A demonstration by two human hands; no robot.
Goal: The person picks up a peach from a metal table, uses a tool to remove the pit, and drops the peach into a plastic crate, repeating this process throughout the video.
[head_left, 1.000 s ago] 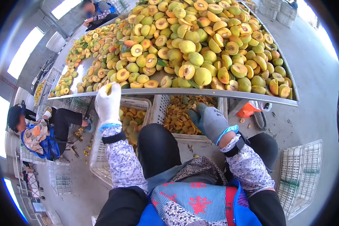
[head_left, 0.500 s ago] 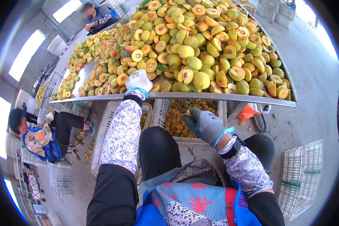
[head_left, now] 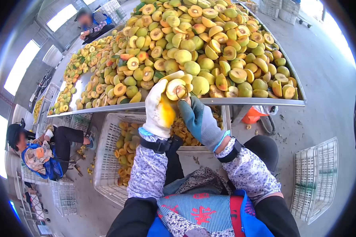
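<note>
My left hand [head_left: 159,108], in a white glove with an orange-yellow stain, is closed around a peach half [head_left: 175,89], its cut face and brown stone turned toward me. My right hand [head_left: 199,118], in a grey-and-blue glove, pinches a small pitting tool [head_left: 183,94] whose thin curved metal loop lies at the stone. The tool's handle is mostly hidden in the fingers. Both hands meet just above the near edge of the metal table [head_left: 233,101], in front of a big heap of peach halves [head_left: 209,47].
Below the table edge stand a white crate [head_left: 106,158] holding peach halves and another crate [head_left: 226,122] with peach scraps. An orange bag [head_left: 252,116] hangs at the right, near an upended white crate [head_left: 315,177]. Two people sit at the left, one low [head_left: 41,152], one farther back [head_left: 93,25].
My left hand has come back from the heap with a peach half. My right hand has risen from over the scrap crate to meet it, bringing the tool against the stone.
</note>
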